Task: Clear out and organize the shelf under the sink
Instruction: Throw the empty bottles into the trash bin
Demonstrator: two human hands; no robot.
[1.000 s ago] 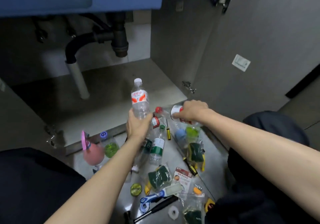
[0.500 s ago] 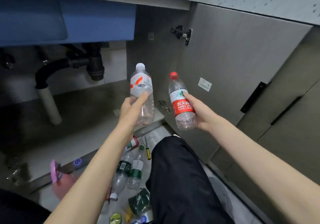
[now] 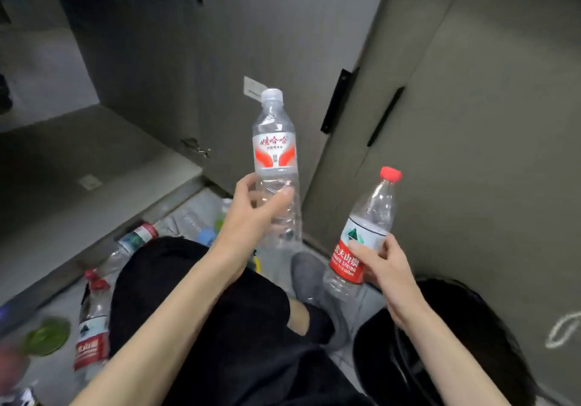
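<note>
**Two empty bottles in hand, shelf bare behind**

At the far left the shelf (image 3: 94, 166) under the sink lies bare apart from a small pale scrap, its door (image 3: 251, 44) swung open. On the floor in front of it, near left, lie a green-lidded item (image 3: 47, 336), blurred, and several loose bottles, among them a red-capped floor bottle (image 3: 92, 324) with a red label.

The left hand (image 3: 248, 217) wraps fingers and thumb round the lower body of the white-capped bottle (image 3: 275, 166), holding it upright above a dark trouser knee (image 3: 201, 305). The bottle is clear, crinkled and looks empty, with a white and red label. Further right, the right hand (image 3: 382, 264) pinches the red-capped bottle (image 3: 364, 239) at its label; this one tilts a little to the right and also looks empty. Both hang in front of the closed cabinet fronts (image 3: 471, 154), well clear of the shelf.

The clearing seems done; sorting is in hand. The next move likely calls for a spot to put these two, grouped or discarded, and where that is cannot be told.
</note>
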